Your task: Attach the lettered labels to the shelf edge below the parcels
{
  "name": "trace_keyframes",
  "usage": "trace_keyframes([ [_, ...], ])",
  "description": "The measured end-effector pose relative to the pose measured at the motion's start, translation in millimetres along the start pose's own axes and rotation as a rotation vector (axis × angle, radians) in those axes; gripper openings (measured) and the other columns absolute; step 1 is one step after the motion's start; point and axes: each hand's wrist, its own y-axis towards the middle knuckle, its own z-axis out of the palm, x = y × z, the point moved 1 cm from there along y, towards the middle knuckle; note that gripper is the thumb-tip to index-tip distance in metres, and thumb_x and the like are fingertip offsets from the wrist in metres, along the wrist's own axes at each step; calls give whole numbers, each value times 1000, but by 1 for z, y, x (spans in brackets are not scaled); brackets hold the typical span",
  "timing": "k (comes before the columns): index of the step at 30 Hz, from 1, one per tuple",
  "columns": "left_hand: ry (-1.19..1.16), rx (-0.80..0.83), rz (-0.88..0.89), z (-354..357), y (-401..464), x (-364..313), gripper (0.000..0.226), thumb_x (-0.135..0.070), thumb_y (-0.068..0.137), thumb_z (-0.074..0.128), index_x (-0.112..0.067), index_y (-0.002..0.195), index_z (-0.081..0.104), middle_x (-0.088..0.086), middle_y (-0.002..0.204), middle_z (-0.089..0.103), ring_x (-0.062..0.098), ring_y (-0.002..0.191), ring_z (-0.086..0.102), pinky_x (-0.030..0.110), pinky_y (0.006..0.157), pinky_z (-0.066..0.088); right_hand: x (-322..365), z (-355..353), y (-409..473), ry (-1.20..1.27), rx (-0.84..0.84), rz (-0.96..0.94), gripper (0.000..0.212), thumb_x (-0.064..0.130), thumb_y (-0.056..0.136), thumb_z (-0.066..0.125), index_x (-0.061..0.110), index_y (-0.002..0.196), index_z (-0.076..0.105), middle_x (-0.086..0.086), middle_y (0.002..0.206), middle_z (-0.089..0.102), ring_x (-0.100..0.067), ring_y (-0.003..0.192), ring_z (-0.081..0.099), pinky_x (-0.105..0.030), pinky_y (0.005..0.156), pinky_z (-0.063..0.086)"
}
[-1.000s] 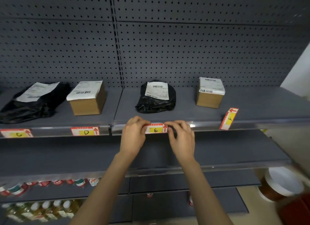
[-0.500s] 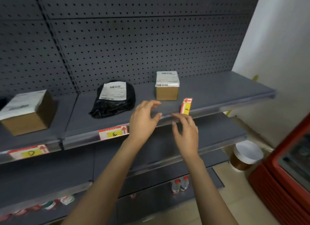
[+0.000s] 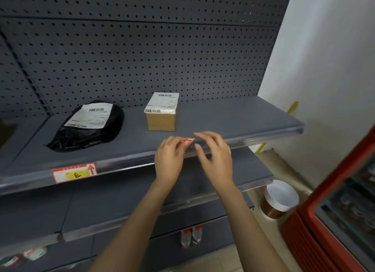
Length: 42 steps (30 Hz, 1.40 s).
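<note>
The left hand (image 3: pixel 169 160) pinches a red-and-white label (image 3: pixel 187 141) at the shelf edge (image 3: pixel 253 138), below the box (image 3: pixel 161 111); its letter is hidden. The right hand (image 3: pixel 216 160) hovers beside it, fingers spread, holding nothing.

Dim, even indoor light. A pale glare runs along the shelf edge (image 3: pixel 263 136). Wide-angle bending curves the pegboard (image 3: pixel 142 58) near the borders; both hands and lower corners look blurred.
</note>
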Motion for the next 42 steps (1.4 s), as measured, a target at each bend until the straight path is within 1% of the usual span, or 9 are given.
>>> trace_keyframes([
  [3,97,-10,20,-1,-8,8,15,-18,90,54,-11,95,67,9,90,69,26,85,61,33,72,40,2,13,8,4,77,-95,26,40,88,53,37,112,61,12,119,58,-7,109,50,-23,93,29],
  [5,171,-40,29,-4,-11,9,12,-13,90,54,-11,95,65,8,89,71,25,82,62,31,75,38,3,21,9,18,94,-130,24,43,87,50,36,105,64,12,110,63,-9,103,54,-22,89,29],
  [10,19,-153,-206,-21,-3,14,12,-12,79,67,-24,79,66,2,80,71,13,74,66,38,74,54,-3,33,19,-36,-17,-94,16,40,82,62,30,86,73,8,87,66,-14,85,55,-20,77,20],
  [13,135,-104,-167,-28,0,12,12,-11,77,69,-23,80,69,2,81,70,17,78,64,37,77,53,-12,41,20,-51,33,-24,16,37,80,68,24,88,74,3,87,65,-20,84,55,-23,76,18],
  [18,268,-104,-43,-24,-6,11,17,-5,80,66,-15,92,73,5,92,58,18,88,55,31,76,49,-20,39,14,-51,19,14,12,36,78,71,26,85,69,6,85,68,-18,85,56,-23,78,21],
  [23,291,-129,20,-21,-14,14,21,-3,81,64,-13,97,71,6,91,59,18,83,56,28,70,47,-22,43,9,-21,32,-60,12,28,81,69,26,93,68,4,90,67,-19,88,58,-26,85,27],
  [28,270,-105,64,-21,-18,17,21,-3,82,62,-16,98,69,2,92,68,18,87,60,27,75,47,-28,45,2,-12,-3,-90,12,27,83,68,26,95,69,5,92,65,-17,90,59,-25,88,28],
  [34,275,-164,28,-25,-23,23,22,-3,82,62,-16,98,67,2,94,70,17,91,58,25,79,44,-24,45,2,-84,-70,-13,9,26,80,70,30,87,70,3,90,61,-18,90,56,-25,85,27],
  [42,193,11,-28,-45,-30,23,29,-8,83,62,-20,109,63,1,109,68,15,101,60,28,89,49,-11,43,-2,-76,-38,59,9,23,82,67,26,91,68,-2,98,59,-23,100,55,-36,89,34],
])
